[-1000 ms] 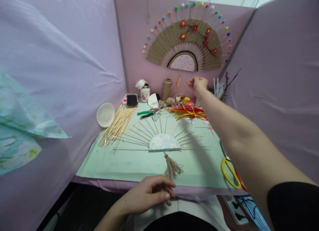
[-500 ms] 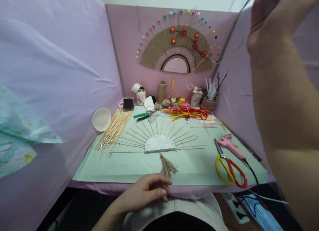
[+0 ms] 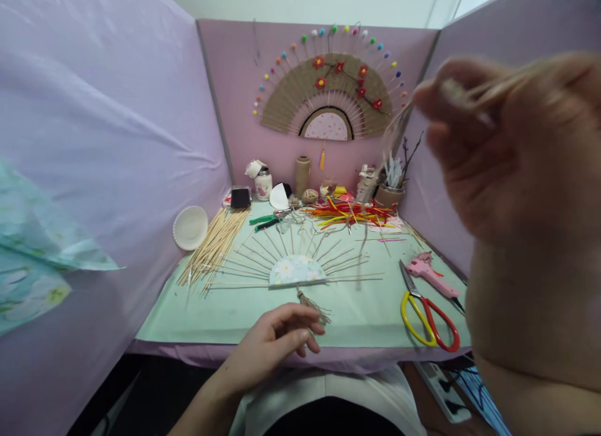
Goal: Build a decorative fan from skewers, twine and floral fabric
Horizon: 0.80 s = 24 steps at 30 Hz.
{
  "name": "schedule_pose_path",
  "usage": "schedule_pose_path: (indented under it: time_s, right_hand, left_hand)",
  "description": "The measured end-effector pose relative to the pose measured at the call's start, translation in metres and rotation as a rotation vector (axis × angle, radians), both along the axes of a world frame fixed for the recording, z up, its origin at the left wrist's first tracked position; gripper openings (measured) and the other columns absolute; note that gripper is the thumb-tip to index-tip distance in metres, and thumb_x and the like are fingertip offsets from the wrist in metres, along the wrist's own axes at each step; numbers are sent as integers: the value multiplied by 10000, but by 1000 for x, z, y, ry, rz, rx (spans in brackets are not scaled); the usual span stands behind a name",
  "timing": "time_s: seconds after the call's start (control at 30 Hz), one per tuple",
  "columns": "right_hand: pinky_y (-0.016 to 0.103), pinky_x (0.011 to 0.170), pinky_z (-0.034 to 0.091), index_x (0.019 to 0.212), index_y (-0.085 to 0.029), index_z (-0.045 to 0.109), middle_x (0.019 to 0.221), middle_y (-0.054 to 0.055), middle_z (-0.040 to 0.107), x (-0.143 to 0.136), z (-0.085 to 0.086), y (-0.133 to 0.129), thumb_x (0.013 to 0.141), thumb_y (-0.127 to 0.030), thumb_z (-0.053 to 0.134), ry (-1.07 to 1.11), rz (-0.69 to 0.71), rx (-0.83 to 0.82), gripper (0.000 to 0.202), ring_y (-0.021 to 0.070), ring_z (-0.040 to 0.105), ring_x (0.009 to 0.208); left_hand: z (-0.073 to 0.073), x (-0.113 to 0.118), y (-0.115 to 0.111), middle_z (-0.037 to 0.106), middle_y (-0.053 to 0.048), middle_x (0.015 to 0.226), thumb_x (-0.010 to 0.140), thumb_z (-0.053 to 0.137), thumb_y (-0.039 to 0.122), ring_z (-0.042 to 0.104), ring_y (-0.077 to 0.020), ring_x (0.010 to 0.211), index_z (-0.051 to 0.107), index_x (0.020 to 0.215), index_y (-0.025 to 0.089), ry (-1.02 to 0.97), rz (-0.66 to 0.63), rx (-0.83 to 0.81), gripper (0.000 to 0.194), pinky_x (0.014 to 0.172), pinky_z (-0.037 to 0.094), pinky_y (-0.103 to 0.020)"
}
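Raised close to the camera at the upper right, my right hand (image 3: 502, 154) is closed around thin twine (image 3: 500, 85), blurred by motion; loose strands trail from it down over the table. My left hand (image 3: 286, 336) is at the table's front edge, palm down, fingers loosely bent and apart, holding nothing. Just beyond its fingers lies a frayed twine tassel (image 3: 307, 300), partly hidden by them. It hangs from a small fan frame: a half-round piece of floral fabric (image 3: 297, 270) with thin sticks (image 3: 267, 242) spreading from it.
Scissors (image 3: 422, 307) and a pink glue gun (image 3: 432, 275) lie at right. Bamboo sticks (image 3: 218, 245), a white bowl (image 3: 190, 228) and green-handled pliers (image 3: 267, 220) are at left. Coloured pipe cleaners (image 3: 347, 212) lie behind. A finished fan (image 3: 300, 88) hangs on the back panel.
My right hand has come down and inward from the top right corner, bringing the twine strands across the view. My left hand has shifted slightly forward, over the tassel's end.
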State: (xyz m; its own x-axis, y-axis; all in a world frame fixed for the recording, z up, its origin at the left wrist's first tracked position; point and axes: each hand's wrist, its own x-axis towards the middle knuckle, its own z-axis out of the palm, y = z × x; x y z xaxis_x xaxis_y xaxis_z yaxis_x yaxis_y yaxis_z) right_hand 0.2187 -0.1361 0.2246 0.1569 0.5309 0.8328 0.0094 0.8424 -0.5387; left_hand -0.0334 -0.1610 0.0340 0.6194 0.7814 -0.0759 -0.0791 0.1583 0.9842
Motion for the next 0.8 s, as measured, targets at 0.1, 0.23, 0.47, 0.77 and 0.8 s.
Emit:
schedule_pose_path:
  time_s: [0.1,0.23,0.47,0.77,0.8]
  right_hand:
    - [265,841,608,803,-259,734,1103,5,706,-21,-28,-4,911,-178,612,25,22,-59,181,184,693,1046]
    - [372,886,596,808,-264,711,1150,26,699,-32,-53,5,888,-219,649,-68,100,-177,111,213,677,1070]
    - [354,875,549,796,-237,689,1130,39,702,-55,-64,19,861,-316,678,-320,131,-229,103,199,650,1069]
    - [266,643,476,771,-225,666,777,-10,641,-44,-65,44,842,-372,694,-278,0,-220,165,132,599,747]
    - [260,615,460,764,-222,663,730,-18,625,-43,-65,45,845,-369,691,-281,5,-238,169,120,579,695]
  left_hand:
    - [12,-4,1,700,-63,1004,865,642,308,642,-148,784,672,1017,201,-44,246,79,189,693,499,-279]
    - [35,-8,14,703,-55,974,838,667,281,636,-161,818,680,963,206,-94,550,276,146,702,506,-283]
    - [87,22,55,682,-54,1058,814,708,308,633,-180,1028,654,1040,209,-167,579,702,253,899,515,-312]
    - [100,34,77,666,-20,872,831,698,328,639,-136,847,643,910,187,-123,541,768,171,802,521,-272]
    - [102,34,78,669,-27,936,820,710,327,641,-145,912,636,951,195,-150,551,771,200,831,518,-275]
